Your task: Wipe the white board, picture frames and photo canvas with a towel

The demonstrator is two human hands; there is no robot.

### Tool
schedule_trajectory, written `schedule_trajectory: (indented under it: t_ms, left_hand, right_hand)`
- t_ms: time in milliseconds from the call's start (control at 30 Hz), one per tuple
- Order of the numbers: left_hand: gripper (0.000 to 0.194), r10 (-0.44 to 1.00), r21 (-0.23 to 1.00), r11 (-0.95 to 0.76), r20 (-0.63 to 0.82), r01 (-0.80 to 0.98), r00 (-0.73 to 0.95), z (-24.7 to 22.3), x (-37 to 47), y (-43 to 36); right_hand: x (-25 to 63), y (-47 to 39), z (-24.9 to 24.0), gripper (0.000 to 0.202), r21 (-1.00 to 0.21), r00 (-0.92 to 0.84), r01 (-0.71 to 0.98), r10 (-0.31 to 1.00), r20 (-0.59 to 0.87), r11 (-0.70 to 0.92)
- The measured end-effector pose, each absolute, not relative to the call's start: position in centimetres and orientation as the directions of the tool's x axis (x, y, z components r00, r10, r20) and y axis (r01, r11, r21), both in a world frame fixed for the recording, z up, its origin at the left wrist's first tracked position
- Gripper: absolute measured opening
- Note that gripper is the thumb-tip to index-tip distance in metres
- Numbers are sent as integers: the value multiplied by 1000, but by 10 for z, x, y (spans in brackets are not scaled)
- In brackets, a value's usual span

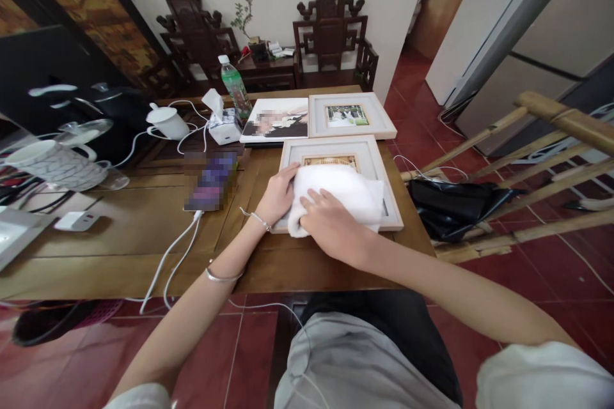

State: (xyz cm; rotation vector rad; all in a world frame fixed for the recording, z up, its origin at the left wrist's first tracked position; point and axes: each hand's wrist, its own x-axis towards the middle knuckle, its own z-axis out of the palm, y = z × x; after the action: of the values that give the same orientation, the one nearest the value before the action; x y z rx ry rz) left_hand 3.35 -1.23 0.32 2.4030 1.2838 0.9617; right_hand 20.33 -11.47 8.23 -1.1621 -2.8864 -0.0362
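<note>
A white cloth lies bunched over the lower part of a pale picture frame on the wooden table. My right hand presses down on this cloth, its fingers curled into the folds. At the frame's left side, my left hand grips the border, with its fingertips beside the cloth. The cloth covers most of the picture inside; only its top strip shows. Behind it lie a second light frame with a small photo and a white photo panel.
On the left of the table are a phone on a white cable, a tissue box, a green-labelled bottle, a lidded cup, a patterned mug and a charger. A bamboo chair stands right.
</note>
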Motion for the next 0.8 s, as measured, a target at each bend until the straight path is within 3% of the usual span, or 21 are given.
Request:
schedule_trajectory:
  t_ms: [300, 433, 600, 800]
  left_hand:
    - [49, 780, 462, -618, 465, 636, 419, -2, 33, -10]
    - [48, 777, 457, -623, 456, 635, 434, -3, 34, -9]
    - [48, 784, 454, -615, 434, 644, 443, -2, 34, -9]
    - [48, 787, 460, -613, 421, 643, 450, 2, 35, -11]
  right_hand:
    - [280, -150, 84, 27, 220, -534, 823, 845, -14, 524]
    - [328, -149, 86, 37, 227, -526, 828, 851, -3, 513]
    - [339, -97, 84, 42, 240, -498, 843, 867, 9, 482]
    - [333, -13, 83, 49, 261, -439, 880, 890, 122, 398]
